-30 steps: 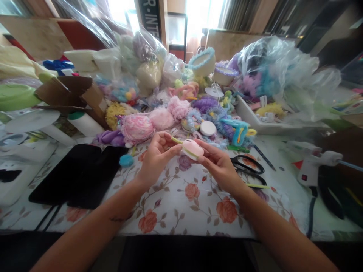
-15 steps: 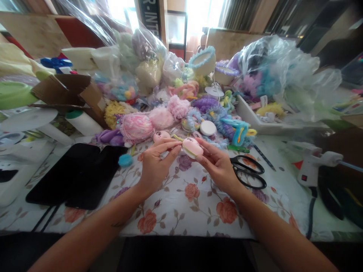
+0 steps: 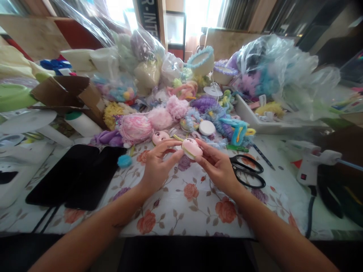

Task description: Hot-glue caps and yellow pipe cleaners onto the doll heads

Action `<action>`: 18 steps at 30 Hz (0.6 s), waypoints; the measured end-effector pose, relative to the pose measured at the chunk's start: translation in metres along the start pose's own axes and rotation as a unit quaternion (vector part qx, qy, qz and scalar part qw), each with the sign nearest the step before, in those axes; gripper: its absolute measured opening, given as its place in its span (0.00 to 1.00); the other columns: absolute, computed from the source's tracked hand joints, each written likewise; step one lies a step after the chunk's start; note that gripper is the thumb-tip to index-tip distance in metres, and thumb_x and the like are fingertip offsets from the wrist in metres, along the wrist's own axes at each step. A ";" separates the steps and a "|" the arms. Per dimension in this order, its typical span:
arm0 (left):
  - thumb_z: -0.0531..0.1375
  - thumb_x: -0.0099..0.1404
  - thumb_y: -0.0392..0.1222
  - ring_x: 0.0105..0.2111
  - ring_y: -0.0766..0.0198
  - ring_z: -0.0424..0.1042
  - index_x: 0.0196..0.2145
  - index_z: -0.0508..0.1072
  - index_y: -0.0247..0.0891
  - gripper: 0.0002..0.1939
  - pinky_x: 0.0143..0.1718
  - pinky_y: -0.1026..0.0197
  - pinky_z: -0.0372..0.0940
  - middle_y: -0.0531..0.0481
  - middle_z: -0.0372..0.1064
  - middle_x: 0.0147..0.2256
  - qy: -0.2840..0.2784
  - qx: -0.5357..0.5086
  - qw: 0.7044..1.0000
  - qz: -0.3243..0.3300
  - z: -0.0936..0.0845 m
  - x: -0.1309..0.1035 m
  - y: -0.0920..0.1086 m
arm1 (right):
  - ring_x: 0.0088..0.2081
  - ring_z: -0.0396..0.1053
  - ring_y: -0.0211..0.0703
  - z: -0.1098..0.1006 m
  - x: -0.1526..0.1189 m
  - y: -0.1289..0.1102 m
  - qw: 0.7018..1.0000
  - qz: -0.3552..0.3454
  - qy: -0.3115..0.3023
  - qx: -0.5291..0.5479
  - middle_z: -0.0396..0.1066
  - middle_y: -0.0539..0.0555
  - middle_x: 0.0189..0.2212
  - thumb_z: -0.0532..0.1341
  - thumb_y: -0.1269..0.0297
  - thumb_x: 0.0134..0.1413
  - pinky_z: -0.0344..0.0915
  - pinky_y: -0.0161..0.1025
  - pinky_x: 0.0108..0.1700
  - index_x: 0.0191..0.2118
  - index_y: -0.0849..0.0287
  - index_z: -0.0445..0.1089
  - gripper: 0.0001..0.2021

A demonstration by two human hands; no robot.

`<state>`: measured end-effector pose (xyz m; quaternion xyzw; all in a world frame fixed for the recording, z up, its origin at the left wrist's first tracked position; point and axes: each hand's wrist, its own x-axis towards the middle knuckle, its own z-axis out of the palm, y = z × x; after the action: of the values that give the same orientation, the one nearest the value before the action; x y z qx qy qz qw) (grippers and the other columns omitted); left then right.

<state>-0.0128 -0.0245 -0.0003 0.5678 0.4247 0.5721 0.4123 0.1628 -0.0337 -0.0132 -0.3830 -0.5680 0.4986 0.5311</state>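
A small pale pink doll head (image 3: pixel 191 147) with a yellow-green rim along its lower edge is held above the table between both hands. My right hand (image 3: pixel 217 162) grips its right side, thumb below and fingers above. At its left edge, the thumb and forefinger of my left hand (image 3: pixel 159 162) close on it. Just behind my left fingers lies a second pink doll head (image 3: pixel 160 136) with painted eyes, partly hidden. Black-handled scissors (image 3: pixel 248 170) rest beside my right hand, their blades out of sight under it. A blue pompom (image 3: pixel 124 161) lies left of my left hand.
Pink yarn (image 3: pixel 136 127), fluffy pieces and a white disc (image 3: pixel 207 127) are heaped behind my hands. Black flat devices (image 3: pixel 62 175) lie at left, near a cardboard box (image 3: pixel 68 94). A glue gun (image 3: pixel 317 166) stands at right, near a white tray (image 3: pixel 255 122).
The left thumb and fingers have shifted slightly on the doll head, which has turned a little. The second head's face shows more now. The right hand keeps its hold.
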 end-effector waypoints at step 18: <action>0.65 0.59 0.39 0.49 0.57 0.71 0.37 0.78 0.41 0.06 0.53 0.56 0.64 0.49 0.75 0.44 0.028 -0.106 0.992 -0.064 0.006 -0.005 -0.009 | 0.57 0.67 0.52 0.011 -0.001 0.003 1.000 -0.016 0.012 0.014 0.69 0.56 0.57 0.66 0.61 0.54 0.65 0.51 0.59 0.56 0.53 0.68 0.23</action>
<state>-0.0069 -0.0268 -0.0102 0.4762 0.4088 0.6021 0.4935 0.1516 -0.0364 -0.0154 -0.3723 -0.5603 0.4933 0.5514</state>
